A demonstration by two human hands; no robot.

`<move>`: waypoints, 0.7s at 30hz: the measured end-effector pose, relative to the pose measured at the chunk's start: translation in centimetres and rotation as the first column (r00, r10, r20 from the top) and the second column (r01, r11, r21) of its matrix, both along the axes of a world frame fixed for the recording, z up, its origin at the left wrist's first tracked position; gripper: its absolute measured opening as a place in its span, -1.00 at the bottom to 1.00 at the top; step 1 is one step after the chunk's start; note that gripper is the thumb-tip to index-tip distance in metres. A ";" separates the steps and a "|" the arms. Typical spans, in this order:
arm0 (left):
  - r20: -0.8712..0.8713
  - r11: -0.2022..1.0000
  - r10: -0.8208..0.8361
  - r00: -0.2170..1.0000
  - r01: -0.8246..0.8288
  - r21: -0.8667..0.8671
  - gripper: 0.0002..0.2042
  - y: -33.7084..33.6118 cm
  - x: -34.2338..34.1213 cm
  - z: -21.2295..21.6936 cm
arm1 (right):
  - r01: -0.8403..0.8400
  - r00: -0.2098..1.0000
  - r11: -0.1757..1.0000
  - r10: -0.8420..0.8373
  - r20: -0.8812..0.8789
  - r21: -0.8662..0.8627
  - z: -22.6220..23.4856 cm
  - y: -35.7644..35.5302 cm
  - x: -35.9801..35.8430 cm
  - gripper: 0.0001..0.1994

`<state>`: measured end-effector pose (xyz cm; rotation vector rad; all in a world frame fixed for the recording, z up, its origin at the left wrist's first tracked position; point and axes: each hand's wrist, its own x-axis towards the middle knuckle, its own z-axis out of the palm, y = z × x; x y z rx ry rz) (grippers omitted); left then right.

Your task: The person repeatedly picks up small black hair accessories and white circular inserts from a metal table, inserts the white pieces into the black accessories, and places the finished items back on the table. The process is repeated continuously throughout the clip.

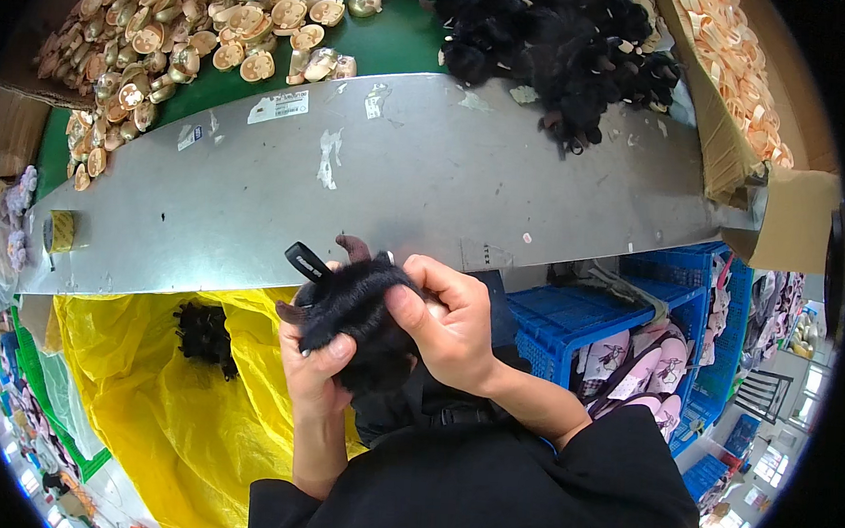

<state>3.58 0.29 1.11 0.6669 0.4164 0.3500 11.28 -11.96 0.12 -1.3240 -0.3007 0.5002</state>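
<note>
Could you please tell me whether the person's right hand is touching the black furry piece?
Touching. The head view shows the right hand gripping the black furry piece, its thumb lying against it with no gap.

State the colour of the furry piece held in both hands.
The furry piece is black, showing best in the head view.

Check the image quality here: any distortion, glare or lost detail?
Head view: the metal table edge bows, black corners frame the picture; head view: pale sheen on that table, windows at lower right look blown out; head view: the held black plush looks fairly sharp, the black pile loses detail.
</note>
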 end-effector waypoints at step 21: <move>-0.191 0.987 0.143 0.971 -0.127 0.096 -0.63 -0.7 -1.4 -0.3 | -0.150 0.981 0.989 0.150 -0.124 0.009 1.4 0.1 1.6 -0.86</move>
